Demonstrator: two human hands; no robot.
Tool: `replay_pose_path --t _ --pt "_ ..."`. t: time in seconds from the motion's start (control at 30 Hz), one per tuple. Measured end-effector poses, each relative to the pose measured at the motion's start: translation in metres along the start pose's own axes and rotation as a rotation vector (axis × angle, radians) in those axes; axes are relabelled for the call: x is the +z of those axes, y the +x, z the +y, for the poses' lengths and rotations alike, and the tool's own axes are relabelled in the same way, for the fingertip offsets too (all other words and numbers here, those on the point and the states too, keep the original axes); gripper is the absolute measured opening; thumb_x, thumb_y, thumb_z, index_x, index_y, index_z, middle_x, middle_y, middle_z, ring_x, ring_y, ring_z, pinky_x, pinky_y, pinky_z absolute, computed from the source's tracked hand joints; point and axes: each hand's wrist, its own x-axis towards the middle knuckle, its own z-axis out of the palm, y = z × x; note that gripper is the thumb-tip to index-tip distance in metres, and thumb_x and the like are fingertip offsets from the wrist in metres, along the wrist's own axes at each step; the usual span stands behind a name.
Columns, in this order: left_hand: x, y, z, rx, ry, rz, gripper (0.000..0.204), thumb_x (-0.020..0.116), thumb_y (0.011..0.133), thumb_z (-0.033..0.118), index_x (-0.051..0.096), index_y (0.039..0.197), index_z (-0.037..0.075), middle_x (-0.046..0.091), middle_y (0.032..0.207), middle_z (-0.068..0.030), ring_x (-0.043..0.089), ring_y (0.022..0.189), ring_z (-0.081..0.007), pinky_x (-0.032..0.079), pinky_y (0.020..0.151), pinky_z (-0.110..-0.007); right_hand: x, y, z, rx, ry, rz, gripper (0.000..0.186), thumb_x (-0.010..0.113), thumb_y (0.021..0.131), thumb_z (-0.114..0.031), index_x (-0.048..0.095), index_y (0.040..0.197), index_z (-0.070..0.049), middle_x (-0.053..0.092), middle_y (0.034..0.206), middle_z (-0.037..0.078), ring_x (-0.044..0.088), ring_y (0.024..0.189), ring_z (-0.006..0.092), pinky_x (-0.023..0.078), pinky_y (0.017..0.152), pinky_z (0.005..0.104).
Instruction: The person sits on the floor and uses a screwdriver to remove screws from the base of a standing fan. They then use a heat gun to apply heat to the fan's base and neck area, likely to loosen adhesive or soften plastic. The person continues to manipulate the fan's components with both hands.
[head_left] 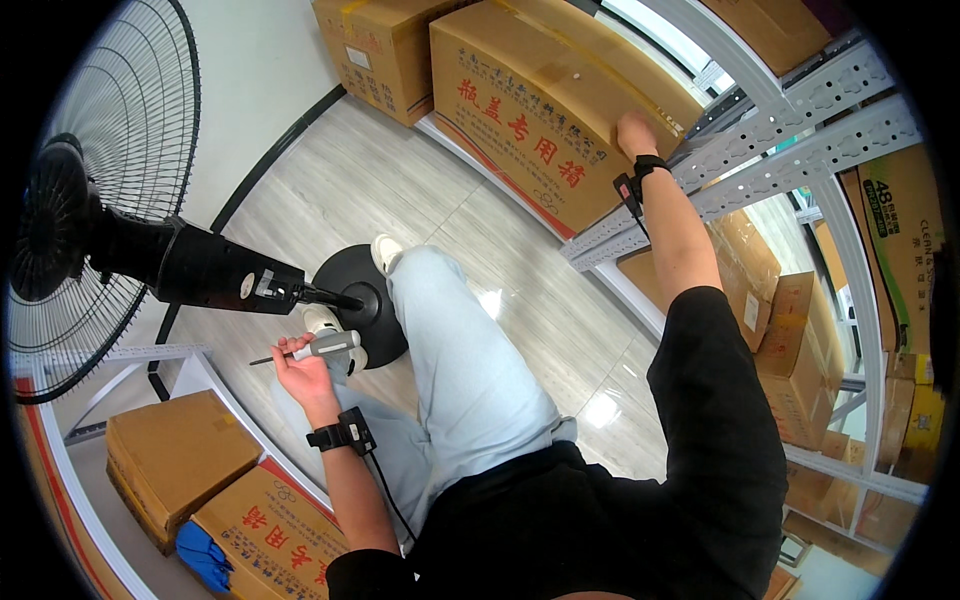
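Two hands busy; left hand grips screwdriver; right hand on carton

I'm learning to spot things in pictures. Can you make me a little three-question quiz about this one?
1. True or false: the left hand holds a screwdriver.
2. What does the right hand rest on? A) the standing fan B) a big cardboard box on the metal shelf C) the floor
3. Fill in: each wrist wears a black ____.

Key: 1 true; 2 B; 3 band.
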Motion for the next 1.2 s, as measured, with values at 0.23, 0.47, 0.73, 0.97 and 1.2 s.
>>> replay_pose_path --t 0.23,0.47,0.73,0.97,1.2 --pt "0.002 -0.001 -0.001 -0.018 -0.005 0.011 0.025 0.043 0.098 0.026 0.049 0.088 0.004 0.043 0.072 -0.0035 0.043 0.068 -0.0171 0.042 0.080 -0.037 -0.007 0.013 0.023 0.350 0.358 0.084 0.025 0.046 0.090 -0.018 0.058 0.097 0.002 0.062 0.091 0.020 0.062 0.079 0.0337 0.049 0.064 0.0395" --pt "0.005 -0.002 -0.004 -0.022 -0.003 0.007 0.024 0.044 0.098 0.024 0.050 0.090 0.003 0.043 0.072 -0.0031 0.044 0.069 -0.0162 0.042 0.083 -0.038 -0.016 0.002 0.039 0.511 2.442 0.017 0.016 0.049 0.090 -0.009 0.043 0.076 -0.006 0.034 0.060 0.000 0.033 0.047 0.0085 0.022 0.039 0.0214" --pt "0.006 -0.002 -0.006 -0.031 0.005 0.003 0.024 0.044 0.098 0.024 0.050 0.089 0.003 0.043 0.073 -0.0032 0.044 0.069 -0.0164 0.042 0.082 -0.037 -0.017 -0.018 0.026 0.227 2.917 -0.126 0.019 0.050 0.085 -0.014 0.040 0.070 -0.009 0.034 0.060 -0.001 0.034 0.049 0.0104 0.023 0.039 0.0225" --pt "0.002 -0.001 -0.001 -0.022 -0.010 -0.010 0.025 0.044 0.097 0.026 0.050 0.087 0.004 0.045 0.073 -0.0036 0.043 0.068 -0.0173 0.042 0.080 -0.037 -0.038 -0.016 -0.002 0.441 2.640 0.006 0.013 0.047 0.085 -0.015 0.047 0.077 -0.005 0.038 0.064 0.002 0.034 0.051 0.0135 0.026 0.040 0.0226" --pt "0.009 -0.002 -0.016 -0.053 0.008 0.010 0.024 0.044 0.097 0.026 0.050 0.087 0.004 0.045 0.073 -0.0037 0.044 0.069 -0.0173 0.042 0.079 -0.038 -0.023 0.015 0.061 0.421 0.799 0.083 0.035 0.047 0.088 -0.037 0.058 0.093 -0.005 0.062 0.085 0.013 0.060 0.073 0.0278 0.047 0.059 0.0367"
